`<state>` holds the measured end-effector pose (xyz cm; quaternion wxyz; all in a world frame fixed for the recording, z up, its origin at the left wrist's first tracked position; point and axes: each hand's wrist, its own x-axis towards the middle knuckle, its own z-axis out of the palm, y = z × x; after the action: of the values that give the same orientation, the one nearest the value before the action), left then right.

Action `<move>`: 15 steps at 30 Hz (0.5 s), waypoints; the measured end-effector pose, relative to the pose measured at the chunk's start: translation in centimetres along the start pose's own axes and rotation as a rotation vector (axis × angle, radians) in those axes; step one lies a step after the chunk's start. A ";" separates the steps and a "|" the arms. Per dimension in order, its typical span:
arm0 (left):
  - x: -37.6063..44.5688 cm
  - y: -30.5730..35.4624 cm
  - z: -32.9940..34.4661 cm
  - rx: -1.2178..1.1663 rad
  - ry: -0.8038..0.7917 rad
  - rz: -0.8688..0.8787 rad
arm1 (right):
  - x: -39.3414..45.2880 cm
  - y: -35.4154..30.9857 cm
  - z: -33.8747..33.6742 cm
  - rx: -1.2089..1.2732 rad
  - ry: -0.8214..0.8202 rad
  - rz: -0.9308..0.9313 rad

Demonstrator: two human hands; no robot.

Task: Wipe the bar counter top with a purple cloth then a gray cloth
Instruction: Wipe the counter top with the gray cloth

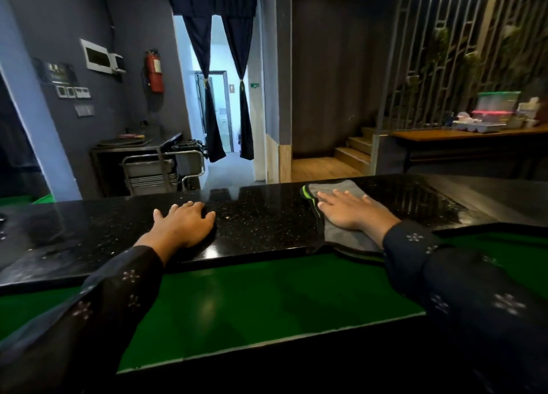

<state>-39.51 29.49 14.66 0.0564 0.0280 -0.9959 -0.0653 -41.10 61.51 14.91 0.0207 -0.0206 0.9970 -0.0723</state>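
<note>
From the head camera, the person is leaning over a black speckled bar counter top [261, 224], with a green lower shelf [252, 304] running along its near edge. The right hand [347, 211] is lying flat, fingers straight and spread, and is pressing down on the gray cloth [341, 236]. That cloth, trimmed with a bright green edge on its left side, is sitting towards the right end of the counter, reaching from close to the far edge back to the near edge, where its rear part is hanging slightly over. The left hand [185, 223] is resting on the bare stone near the middle of the counter, close to the near edge, its fingers loosely bent and holding nothing; it seems to be bracing the body. No purple cloth is showing anywhere.

Judging by that, the second step, the gray-cloth pass, is the one being done. The surface to the right of the cloth is looking smeared or damp, and faint dusty patches are showing at the left end. The next move is probably calling for steady downward pressure while the flat palm slides the cloth leftward, with care that the overhanging part does not drag it off the near edge.
</note>
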 end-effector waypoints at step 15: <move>-1.6 19.3 2.4 -0.233 0.055 0.286 | -0.6 3.8 -0.6 0.025 -0.030 -0.127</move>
<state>-39.16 49.03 14.71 0.0952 -0.1189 -0.9735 -0.1705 -40.68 65.38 14.98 0.0315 -0.0847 0.9922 -0.0857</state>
